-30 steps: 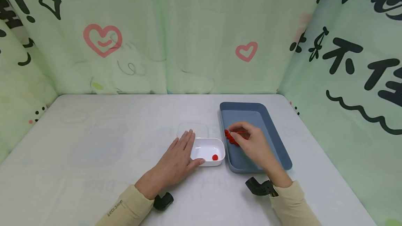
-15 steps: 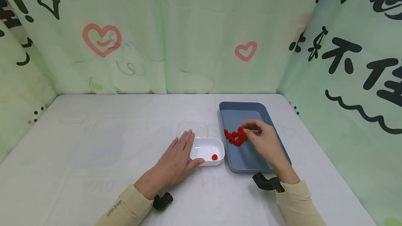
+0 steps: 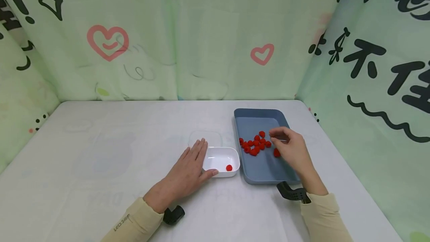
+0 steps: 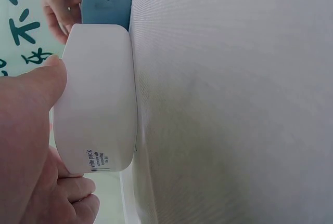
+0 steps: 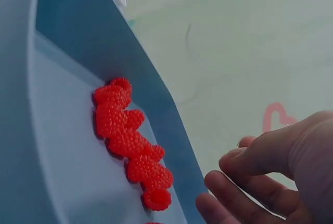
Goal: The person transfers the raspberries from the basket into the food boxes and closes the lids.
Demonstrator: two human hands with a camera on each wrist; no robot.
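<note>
"Head view, entry one: I am logging the right hand. What is it doing?"

"It is hovering over the right half of the tray, fingers loosely curled. I am seeing nothing between them; the right wrist view is showing the same, thumb and fingers slightly apart and bare."

"Entry two, berries. Which way from that hand?"

"To its left, just beside the fingertips. They are lying in a bunch on the tray floor, the long axis running across the tray towards the box. One stray berry is sitting apart, close under the palm. The right hand is much the nearer of the two."

"Entry three, box?"

"I am listing it as white, open-topped, standing just left of the tray and holding a single berry. A clear lid is lying right behind it on the table."

"Entry four, left hand?"

"Flat, fingers straight, lying along the box's left wall with the thumb pressing the near wall. It is gripping nothing."
</note>
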